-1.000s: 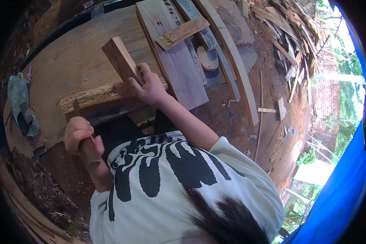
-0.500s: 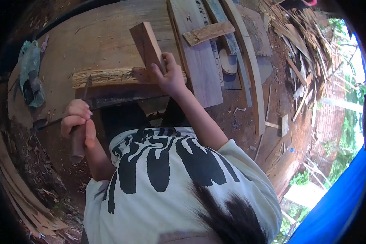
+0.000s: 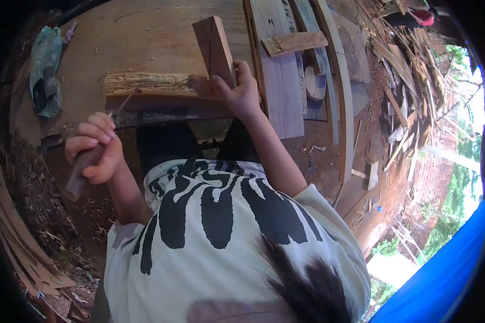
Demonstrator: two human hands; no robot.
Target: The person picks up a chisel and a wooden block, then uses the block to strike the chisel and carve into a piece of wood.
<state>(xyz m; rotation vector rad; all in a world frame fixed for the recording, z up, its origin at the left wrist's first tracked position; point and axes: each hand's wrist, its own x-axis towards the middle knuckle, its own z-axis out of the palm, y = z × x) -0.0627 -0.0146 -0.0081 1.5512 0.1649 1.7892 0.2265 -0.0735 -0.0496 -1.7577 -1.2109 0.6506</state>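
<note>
My left hand [image 3: 97, 142] is closed around the wooden handle of a chisel [image 3: 80, 175]. Its thin metal blade slants up and to the right, the tip overlapping the lower edge of a long wooden piece [image 3: 151, 85] with a rough, chipped top. My right hand [image 3: 242, 92] grips the lower end of a rectangular wooden block [image 3: 213, 46], thumb on its face and fingers behind its edge. The block is tilted and stands over the right part of the chipped piece, hiding some of it. Both wooden pieces are at the near side of a broad wooden work surface [image 3: 140, 40].
A plastic bag [image 3: 47, 81] with dark items lies at the left. Planks [image 3: 277, 70] and a short board [image 3: 295, 43] lie to the right. Scrap wood [image 3: 409, 81] is heaped farther right, near a person [image 3: 415, 18]. A blue sheet [image 3: 442, 269] hangs at lower right.
My left hand has tilted the chisel from nearly upright to a clear slant, its handle swinging left. My right hand still holds the block. The whole view has shifted slightly.
</note>
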